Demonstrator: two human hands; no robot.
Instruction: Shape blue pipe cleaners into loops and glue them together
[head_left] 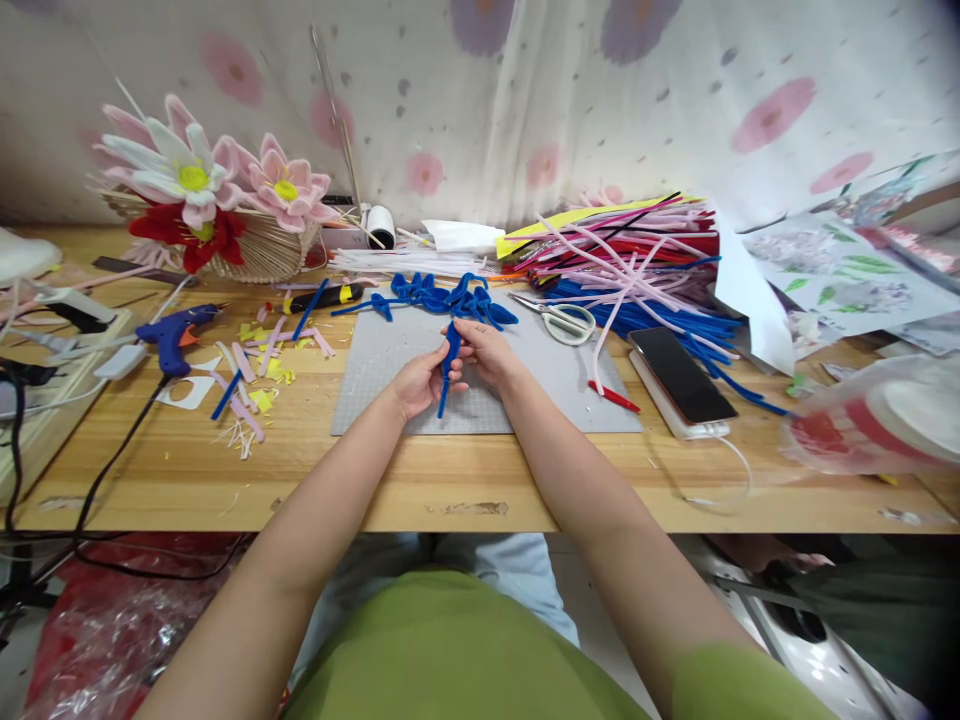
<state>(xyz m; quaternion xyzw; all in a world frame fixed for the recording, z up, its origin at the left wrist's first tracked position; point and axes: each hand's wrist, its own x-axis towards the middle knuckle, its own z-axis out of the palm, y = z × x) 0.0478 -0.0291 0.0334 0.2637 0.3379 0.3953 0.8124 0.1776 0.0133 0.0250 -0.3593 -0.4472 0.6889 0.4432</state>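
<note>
A folded blue pipe cleaner piece (pixel 451 348) is pinched between my two hands over the grey cutting mat (pixel 375 390), its thin tail pointing toward me. My left hand (pixel 420 384) closes on it from the left. Fingers of my right hand (pixel 486 350) grip its upper part and partly hide it. Just beyond lie several blue pipe cleaner shapes (pixel 431 295), bent into loops and leaf forms. Scissors with pale handles (pixel 568 324) rest at the mat's right, and a small red tool (pixel 616 397) lies near the right corner.
Pipe cleaner flowers (pixel 193 178) stand at the back left. A blue glue gun (pixel 174 338) with a cord and scattered scraps (pixel 262 365) lie left of the mat. Bundled pipe cleaners (pixel 645 250), a phone (pixel 682 372) and a plastic-wrapped cup (pixel 870 420) occupy the right.
</note>
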